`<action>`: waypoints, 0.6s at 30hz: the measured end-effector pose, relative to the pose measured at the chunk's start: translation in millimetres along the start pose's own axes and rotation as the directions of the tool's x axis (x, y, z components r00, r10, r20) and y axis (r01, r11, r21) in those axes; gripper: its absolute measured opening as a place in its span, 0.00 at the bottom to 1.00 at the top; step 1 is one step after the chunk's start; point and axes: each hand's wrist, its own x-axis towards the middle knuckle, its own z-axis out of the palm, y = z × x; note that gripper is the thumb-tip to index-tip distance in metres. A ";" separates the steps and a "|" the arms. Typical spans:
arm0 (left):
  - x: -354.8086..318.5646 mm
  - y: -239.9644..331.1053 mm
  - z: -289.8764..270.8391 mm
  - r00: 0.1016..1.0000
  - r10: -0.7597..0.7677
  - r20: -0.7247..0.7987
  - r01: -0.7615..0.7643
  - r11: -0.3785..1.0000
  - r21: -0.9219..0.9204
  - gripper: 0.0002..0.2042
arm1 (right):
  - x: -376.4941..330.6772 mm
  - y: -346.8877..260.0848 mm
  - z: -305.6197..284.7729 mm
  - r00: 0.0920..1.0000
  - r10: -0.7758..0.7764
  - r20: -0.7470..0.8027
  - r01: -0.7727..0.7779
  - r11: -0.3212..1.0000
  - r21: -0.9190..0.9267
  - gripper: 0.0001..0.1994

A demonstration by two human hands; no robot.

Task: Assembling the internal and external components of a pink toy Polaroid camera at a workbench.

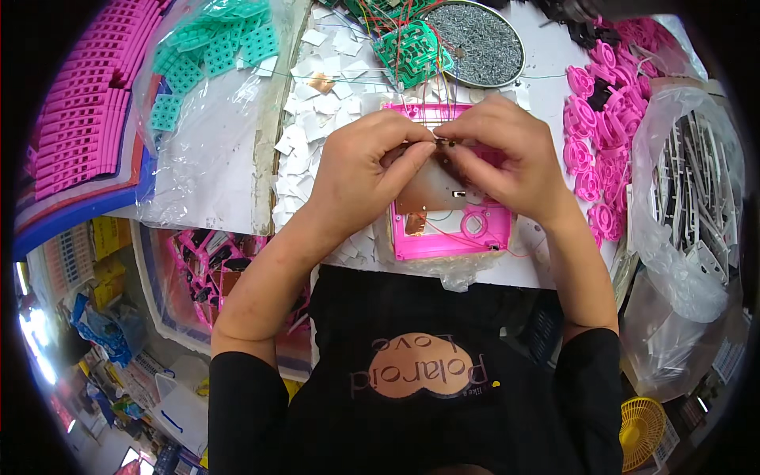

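A pink plastic housing (451,250) lies in front of me, with a brown circuit board (423,186) inside it. The board carries a small black-and-white switch (458,194). My left hand (356,162) is closed in a pinch over the board's far edge. Opposite it, my right hand (518,154) pinches too, its fingertips almost meeting the left ones. Between them shows a small pale bit, too covered by fingers to name. Thin coloured wires (427,93) run from the fingertips toward green circuit boards (413,54).
Beyond the housing stands a round tray of small metal parts (475,43). White paper-like squares (305,150) are scattered at its left. Pink ring-shaped parts (584,115) pile up on the right, beside a bag of metal strips (689,190). Teal pads (218,51) and pink grilles (83,103) are at far left.
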 end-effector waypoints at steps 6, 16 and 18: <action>-2.8 -15.6 -5.2 0.950 0.046 -0.308 0.021 0.978 0.208 0.03 | 14.5 14.3 -8.4 0.948 0.276 -0.161 -0.307 0.926 -0.221 0.11; 25.9 -14.9 9.9 0.925 0.211 -0.316 0.052 0.753 0.656 0.06 | 2.5 18.4 1.4 0.944 0.298 -0.143 -0.316 0.940 -0.128 0.08; 28.1 -17.1 9.2 0.942 0.173 -0.286 0.077 0.721 0.688 0.06 | -10.3 9.5 -3.1 0.959 0.234 -0.158 -0.263 0.943 -0.205 0.06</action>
